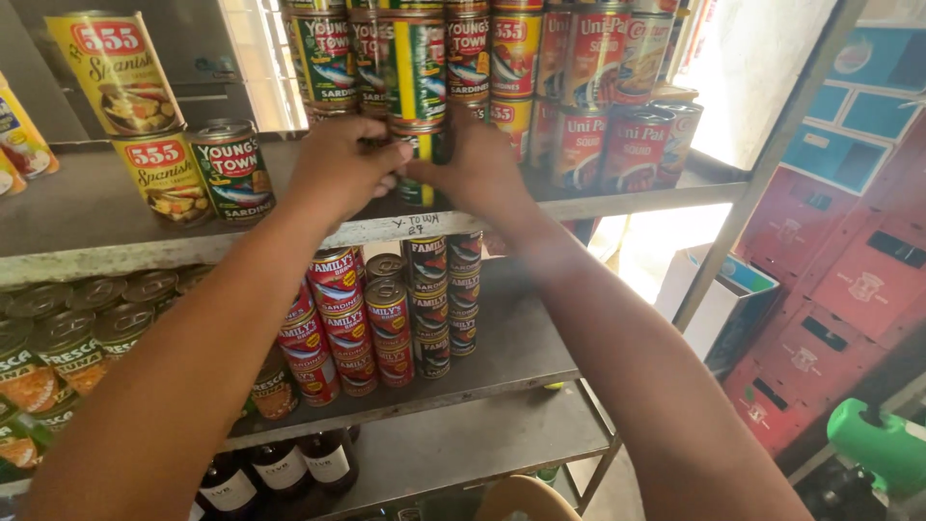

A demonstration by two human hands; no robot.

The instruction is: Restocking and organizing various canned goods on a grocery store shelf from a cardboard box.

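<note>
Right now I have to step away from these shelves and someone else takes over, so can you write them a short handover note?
Left hand and right hand: both wrapped around the same green and yellow sardine can on the top shelf, at the foot of a tall column of like cans.
Done: red cans stacked to the right, two yellow cans stacked at the left, a single green can beside them.
Left: the held can is not yet released; the shelf between it and the single green can is bare.
</note>
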